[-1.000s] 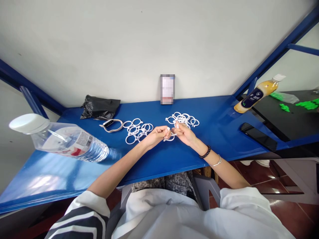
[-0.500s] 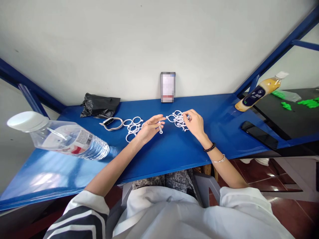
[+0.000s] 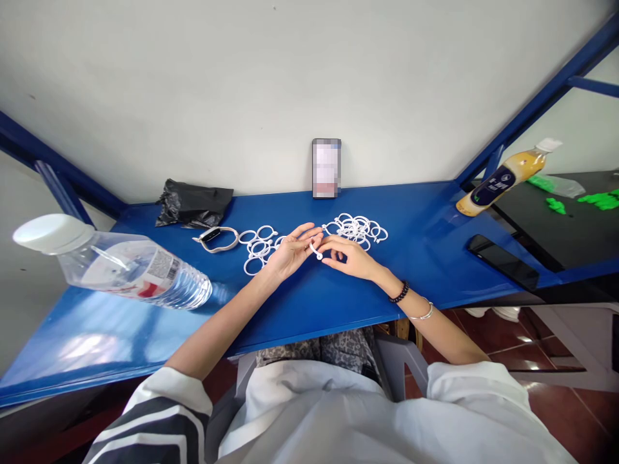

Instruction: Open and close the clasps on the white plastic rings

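Observation:
My left hand (image 3: 289, 254) pinches a small white plastic ring (image 3: 316, 251) with an eyelet at its lower end; the fingers hide part of it. My right hand (image 3: 352, 258) is bent in from the other side, thumb and forefinger closed about the same ring. Behind my right hand a tangled heap of white rings (image 3: 355, 227) lies on the blue table (image 3: 309, 303). Several more white rings (image 3: 258, 248), seemingly linked together, rest left of my left hand, which partly covers them.
A phone (image 3: 326, 169) leans upright against the wall. Left stand a large water bottle (image 3: 145, 277), a watch (image 3: 217, 238) and a black plastic bag (image 3: 193, 205). To the right are a juice bottle (image 3: 503, 180), a dark phone (image 3: 503, 261) and green pieces (image 3: 599, 200).
My right hand has left the heap of rings and come left and nearer to me, up to the ring in my left hand. That ring has tilted; my left hand has barely moved.

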### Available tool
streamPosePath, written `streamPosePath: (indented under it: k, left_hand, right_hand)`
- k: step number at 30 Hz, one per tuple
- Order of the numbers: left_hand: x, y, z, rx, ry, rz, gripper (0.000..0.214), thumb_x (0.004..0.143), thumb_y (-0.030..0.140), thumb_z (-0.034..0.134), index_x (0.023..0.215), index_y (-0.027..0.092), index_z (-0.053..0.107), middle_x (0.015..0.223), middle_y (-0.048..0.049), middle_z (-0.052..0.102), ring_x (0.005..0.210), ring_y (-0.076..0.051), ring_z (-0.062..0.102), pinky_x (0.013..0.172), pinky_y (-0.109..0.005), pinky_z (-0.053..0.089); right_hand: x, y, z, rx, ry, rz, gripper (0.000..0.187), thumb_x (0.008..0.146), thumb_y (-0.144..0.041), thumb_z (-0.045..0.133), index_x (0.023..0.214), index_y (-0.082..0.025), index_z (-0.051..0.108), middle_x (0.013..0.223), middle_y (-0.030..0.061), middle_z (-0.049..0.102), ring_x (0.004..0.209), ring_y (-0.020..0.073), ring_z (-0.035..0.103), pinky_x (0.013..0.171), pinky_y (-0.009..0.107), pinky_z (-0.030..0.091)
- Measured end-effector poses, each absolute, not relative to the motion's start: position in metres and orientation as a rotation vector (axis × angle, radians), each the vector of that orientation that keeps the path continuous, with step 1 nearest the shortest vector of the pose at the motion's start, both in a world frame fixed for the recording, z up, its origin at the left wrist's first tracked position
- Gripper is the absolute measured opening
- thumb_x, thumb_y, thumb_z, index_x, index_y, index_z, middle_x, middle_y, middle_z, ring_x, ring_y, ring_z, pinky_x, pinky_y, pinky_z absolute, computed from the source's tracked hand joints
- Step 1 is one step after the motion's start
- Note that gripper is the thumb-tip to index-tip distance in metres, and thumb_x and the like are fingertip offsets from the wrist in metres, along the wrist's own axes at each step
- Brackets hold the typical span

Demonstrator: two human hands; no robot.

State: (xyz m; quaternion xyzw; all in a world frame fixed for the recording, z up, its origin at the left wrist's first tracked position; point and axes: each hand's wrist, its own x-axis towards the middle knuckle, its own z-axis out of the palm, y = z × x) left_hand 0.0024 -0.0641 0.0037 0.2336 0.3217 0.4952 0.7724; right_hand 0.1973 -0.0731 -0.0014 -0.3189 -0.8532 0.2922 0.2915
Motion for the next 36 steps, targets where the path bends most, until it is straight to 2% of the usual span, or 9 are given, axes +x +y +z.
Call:
streamPosePath:
  k: [4,7,9,12,17,24,28,31,36]
  left_hand:
    - [0.002,-0.065,-0.004,0.584,0.666,1.048,0.029,0.074,-0.006,0.059,0.095,0.015,0.065,0.104,-0.0067,0.072,0.099,-0.015,0.069,0.099,-0.031,0.050]
    - [0.001,-0.066,-0.005,0.749,0.646,1.036,0.024,0.074,0.004,0.068,0.095,0.015,0.067,0.106,-0.0071,0.072,0.098,-0.017,0.068,0.094,-0.032,0.050]
    - [-0.001,-0.067,-0.003,0.931,0.666,1.042,0.020,0.076,0.018,0.073,0.096,0.016,0.068,0.106,-0.0072,0.071,0.098,-0.018,0.067,0.090,-0.031,0.050]
    - [-0.002,-0.069,0.001,1.280,0.800,1.029,0.027,0.080,0.038,0.072,0.098,0.017,0.070,0.102,-0.0070,0.071,0.093,-0.018,0.065,0.081,-0.027,0.049]
    - [0.001,-0.074,0.005,1.624,0.887,0.845,0.038,0.083,0.052,0.065,0.090,0.015,0.069,0.083,-0.0043,0.068,0.071,-0.014,0.061,0.068,-0.024,0.045]
    - [-0.001,-0.072,0.004,1.616,0.809,0.746,0.042,0.082,0.056,0.063,0.080,0.014,0.066,0.061,0.0015,0.055,0.053,-0.009,0.048,0.054,-0.022,0.037]
    - [-0.004,-0.070,0.002,1.514,0.757,0.707,0.043,0.081,0.056,0.065,0.078,0.013,0.065,0.065,0.0004,0.058,0.046,-0.005,0.042,0.048,-0.021,0.030]
    - [-0.005,-0.069,0.002,1.413,0.679,0.708,0.043,0.080,0.055,0.067,0.078,0.013,0.066,0.065,-0.0001,0.058,0.043,-0.003,0.037,0.045,-0.021,0.024]
    - [-0.004,-0.070,0.002,1.291,0.585,0.701,0.041,0.079,0.053,0.071,0.081,0.013,0.065,0.056,0.0028,0.049,0.046,-0.005,0.033,0.044,-0.020,0.017]
  right_hand:
    - [0.197,-0.072,0.000,-0.917,-2.166,0.938,0.009,0.090,-0.023,0.056,0.095,-0.020,0.063,0.086,0.0025,0.067,0.068,0.0134,0.061,0.064,0.028,0.047]
    - [0.198,-0.073,0.003,-0.857,-2.067,0.987,0.007,0.089,-0.023,0.057,0.093,-0.019,0.062,0.089,0.0031,0.066,0.072,0.0135,0.060,0.069,0.029,0.049]
    - [0.199,-0.072,0.004,-0.818,-2.011,1.002,0.009,0.089,-0.025,0.058,0.094,-0.019,0.063,0.092,0.0040,0.064,0.075,0.0141,0.060,0.073,0.030,0.050]
    - [0.200,-0.071,0.004,-0.824,-1.908,1.051,0.013,0.090,-0.031,0.058,0.095,-0.019,0.064,0.093,0.0044,0.063,0.079,0.0150,0.060,0.076,0.031,0.051]
    - [0.200,-0.070,0.004,-0.915,-1.772,1.132,0.019,0.090,-0.038,0.060,0.091,-0.019,0.062,0.085,0.0021,0.063,0.066,0.0114,0.057,0.064,0.027,0.047]
    - [0.200,-0.071,0.004,-0.947,-1.851,1.247,0.030,0.091,-0.047,0.056,0.085,-0.018,0.060,0.074,-0.0008,0.059,0.057,0.0089,0.049,0.055,0.023,0.039]
    - [0.200,-0.071,0.008,-0.901,-1.872,1.405,0.040,0.092,-0.053,0.053,0.076,-0.017,0.060,0.069,-0.0009,0.055,0.057,0.0090,0.043,0.053,0.023,0.033]
    - [0.199,-0.071,0.008,-0.828,-1.806,1.507,0.040,0.088,-0.056,0.058,0.078,-0.017,0.061,0.073,-0.0004,0.057,0.057,0.0084,0.040,0.053,0.023,0.032]
    - [0.196,-0.070,0.000,-0.770,-1.653,1.569,0.042,0.082,-0.059,0.065,0.076,-0.017,0.064,0.066,-0.0014,0.055,0.056,0.0089,0.040,0.052,0.023,0.032]
